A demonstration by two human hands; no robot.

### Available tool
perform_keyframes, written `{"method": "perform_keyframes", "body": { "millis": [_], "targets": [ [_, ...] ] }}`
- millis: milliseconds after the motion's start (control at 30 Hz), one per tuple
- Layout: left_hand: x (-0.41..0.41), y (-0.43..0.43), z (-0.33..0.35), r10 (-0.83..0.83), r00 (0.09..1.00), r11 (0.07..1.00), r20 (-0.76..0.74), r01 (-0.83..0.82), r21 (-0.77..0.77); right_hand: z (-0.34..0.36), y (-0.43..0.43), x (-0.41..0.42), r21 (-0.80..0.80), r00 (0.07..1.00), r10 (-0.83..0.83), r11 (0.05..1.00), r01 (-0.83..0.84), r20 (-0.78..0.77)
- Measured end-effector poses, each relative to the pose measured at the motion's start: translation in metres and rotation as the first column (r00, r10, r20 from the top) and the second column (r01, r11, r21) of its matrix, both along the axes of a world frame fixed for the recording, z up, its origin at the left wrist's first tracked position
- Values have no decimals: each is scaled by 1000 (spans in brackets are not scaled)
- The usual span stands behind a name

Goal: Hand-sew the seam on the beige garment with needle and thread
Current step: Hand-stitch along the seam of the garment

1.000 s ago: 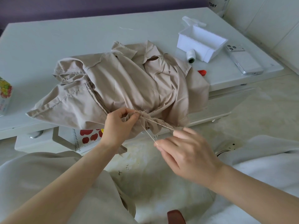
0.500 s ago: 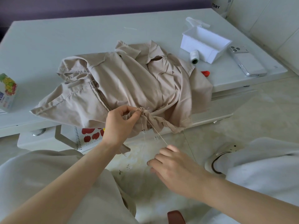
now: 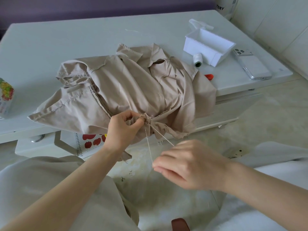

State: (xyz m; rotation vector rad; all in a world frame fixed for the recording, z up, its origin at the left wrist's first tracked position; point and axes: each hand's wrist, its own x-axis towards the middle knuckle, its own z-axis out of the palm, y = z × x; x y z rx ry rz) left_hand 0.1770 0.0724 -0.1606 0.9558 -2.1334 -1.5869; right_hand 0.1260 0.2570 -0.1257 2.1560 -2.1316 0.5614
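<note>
A crumpled beige garment lies across the white table and hangs over its front edge. My left hand pinches a gathered bit of the fabric at the seam near that edge. Two strands of beige thread run from the pinched spot down to my right hand, which holds them below and to the right of the garment. The needle is not visible.
A white plastic box, a thread spool, a small red object and a phone sit at the table's right. A colourful carton stands at the left edge. A notebook with apples lies on a shelf below.
My right hand swung down toward me, then rose back up to the right, keeping the thread taut. My left hand kept its pinch on the fabric.
</note>
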Motion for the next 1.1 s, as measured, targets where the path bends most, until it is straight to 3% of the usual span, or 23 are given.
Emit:
{"method": "perform_keyframes", "body": {
  "millis": [233,300,400,467,533,667,767,933,1100],
  "targets": [
    [3,1,0,13,998,1000,-59,-13,-7,-41,4,21,226,998,41,974,-28,-57],
    [3,-1,1,12,997,1000,-80,-11,11,-41,3,19,176,1000,16,984,-13,-16],
    [5,0,5,-112,991,993,-72,110,-33,-27,-6,6,2,947,-249,967,254,201],
    [8,5,7,-226,973,974,-49,224,-42,-15,-18,-7,-43,818,-426,878,478,388],
    [9,10,9,-307,951,952,-49,306,-26,-3,-30,-21,104,655,-574,785,610,490],
    [10,11,12,-378,923,926,-72,377,-26,7,-44,-34,525,312,-704,695,492,639],
    [12,10,11,-391,918,920,-67,391,-6,5,-48,-34,576,74,-653,711,403,754],
    [14,11,12,-418,907,908,-59,419,15,-1,-48,-35,588,-61,-609,728,351,791],
    [13,12,11,-432,902,901,-28,432,28,-3,-49,-45,538,-198,-517,671,510,833]
  ]
}}
